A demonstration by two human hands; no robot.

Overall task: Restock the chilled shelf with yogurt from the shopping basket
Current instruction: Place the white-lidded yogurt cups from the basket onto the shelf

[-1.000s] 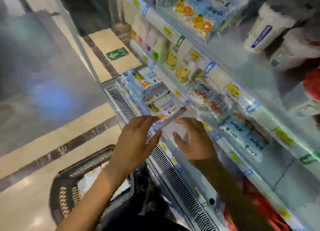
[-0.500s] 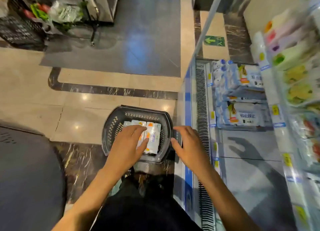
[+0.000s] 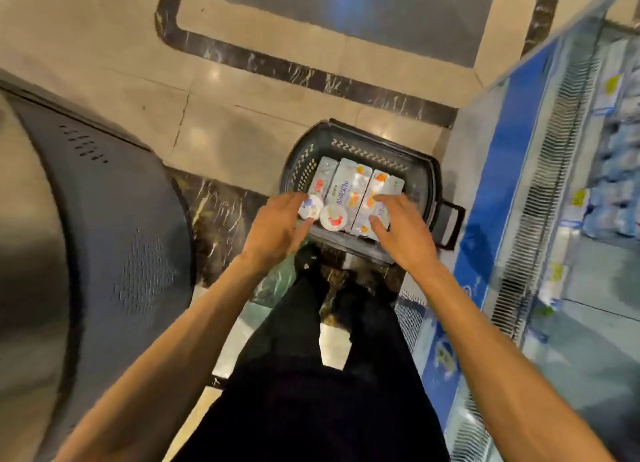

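The left hand (image 3: 277, 226) and right hand (image 3: 399, 233) hover over the basket (image 3: 363, 143), fingers apart, maybe touching the yogurt packs (image 3: 349, 188). The chilled shelf (image 3: 588, 340) is at three o'clock.

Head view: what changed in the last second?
Both hands left the chilled shelf, where they were placing a yogurt pack, and swung down to the basket. The left hand and right hand now reach open over the yogurt packs, gripping nothing yet. The basket stayed on the floor, still loaded.
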